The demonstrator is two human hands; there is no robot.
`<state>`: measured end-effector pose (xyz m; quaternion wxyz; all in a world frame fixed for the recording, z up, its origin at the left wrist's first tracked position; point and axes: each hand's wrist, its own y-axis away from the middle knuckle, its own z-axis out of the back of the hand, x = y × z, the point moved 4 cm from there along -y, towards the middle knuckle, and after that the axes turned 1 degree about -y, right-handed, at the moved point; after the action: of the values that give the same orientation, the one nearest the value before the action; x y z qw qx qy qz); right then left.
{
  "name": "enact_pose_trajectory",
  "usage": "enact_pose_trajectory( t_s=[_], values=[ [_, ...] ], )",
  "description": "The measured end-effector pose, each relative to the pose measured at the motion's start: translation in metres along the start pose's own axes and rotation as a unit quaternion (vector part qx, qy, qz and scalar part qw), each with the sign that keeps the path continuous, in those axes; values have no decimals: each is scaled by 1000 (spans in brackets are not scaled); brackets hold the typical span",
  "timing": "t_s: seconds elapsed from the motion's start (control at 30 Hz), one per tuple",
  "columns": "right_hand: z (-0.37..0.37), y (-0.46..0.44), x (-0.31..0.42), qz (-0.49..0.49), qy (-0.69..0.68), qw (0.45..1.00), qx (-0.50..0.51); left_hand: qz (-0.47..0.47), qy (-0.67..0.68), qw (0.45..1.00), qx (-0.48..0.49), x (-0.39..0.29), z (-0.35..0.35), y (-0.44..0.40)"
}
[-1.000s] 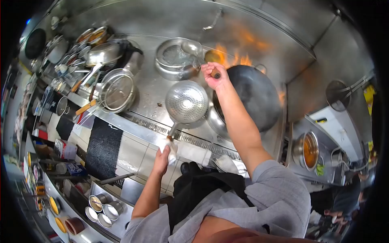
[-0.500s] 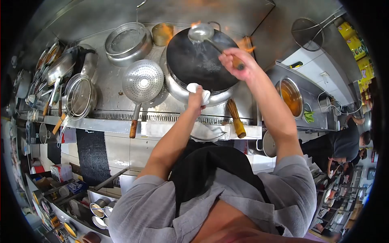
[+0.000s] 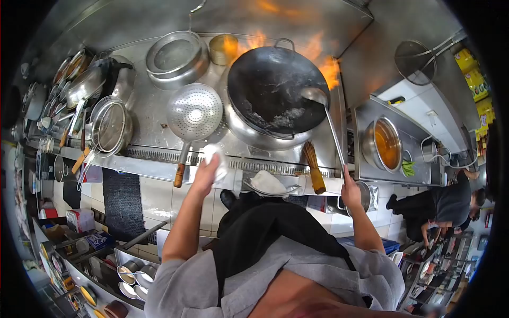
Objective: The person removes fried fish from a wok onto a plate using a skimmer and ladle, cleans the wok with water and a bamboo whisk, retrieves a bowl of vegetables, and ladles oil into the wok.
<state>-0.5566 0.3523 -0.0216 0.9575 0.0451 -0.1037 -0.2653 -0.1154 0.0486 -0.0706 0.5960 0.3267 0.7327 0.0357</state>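
A black wok [image 3: 265,79] stands on the burner with some liquid low in its near side. My right hand [image 3: 350,192] is closed round the handle end of a long ladle [image 3: 335,135], whose bowl rests at the wok's right inner side. My left hand [image 3: 205,175] grips a crumpled white cloth [image 3: 214,161], blurred by motion, left of the wok and apart from it. Close to that hand is a perforated strainer [image 3: 194,112] with a wooden handle. A bamboo brush [image 3: 313,168] lies between the wok and the ladle handle.
Flames [image 3: 330,73] rise behind and right of the wok. A metal pot of orange liquid [image 3: 389,144] stands at right, beside green vegetables [image 3: 407,165]. Stacked pans [image 3: 177,55] and wire strainers [image 3: 107,126] sit at left. Another person [image 3: 448,196] bends over at far right.
My right hand has moved down toward me, lowering the ladle's bowl from above the wok into it. My left hand has moved left with the cloth, away from the wok. The flames have grown.
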Motion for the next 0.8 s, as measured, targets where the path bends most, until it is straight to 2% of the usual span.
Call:
enact_pose_trajectory(
  t_s=[0.13,0.2,0.23,0.27,0.3,0.33,0.43,0.5,0.53,0.57,0.6,0.63,0.67,0.7,0.77,0.8],
  values=[
    [7,-59,67,83,-60,994,-47,-56,23,990,-126,-9,98,62],
    [36,-117,160,67,-153,986,2,-72,55,980,-176,-13,129,84],
    [47,-143,208,167,-243,955,-40,-81,66,976,-193,-14,138,92],
    [59,-172,263,315,-236,904,-167,-90,72,969,-217,-12,146,97],
    [65,-193,314,98,-397,908,89,-104,82,965,-225,-15,146,103],
    [53,-227,359,93,-493,857,121,-109,78,966,-222,-15,147,107],
    [-1,-331,476,156,-545,812,143,-120,44,970,-209,-2,148,115],
    [-43,-351,539,132,-318,937,51,-80,-10,973,-215,-10,137,133],
    [-60,-354,566,103,-252,962,36,-96,-21,972,-213,-3,138,138],
    [-70,-357,591,86,-269,958,47,-112,-34,970,-212,2,139,143],
    [-77,-363,616,65,-446,882,135,-77,-26,972,-219,-4,134,156],
    [-84,-382,640,37,-601,768,219,-79,-25,971,-223,2,140,159],
    [-102,-416,661,-66,-771,496,395,-76,-14,969,-235,13,146,164],
    [-75,-412,671,-123,-850,309,408,-71,-3,967,-244,21,150,170],
    [-29,-379,671,-118,-878,238,398,-58,22,967,-246,31,159,175],
    [-24,-369,667,-116,-878,240,398,-64,-15,967,-246,39,169,173]
  ],
)
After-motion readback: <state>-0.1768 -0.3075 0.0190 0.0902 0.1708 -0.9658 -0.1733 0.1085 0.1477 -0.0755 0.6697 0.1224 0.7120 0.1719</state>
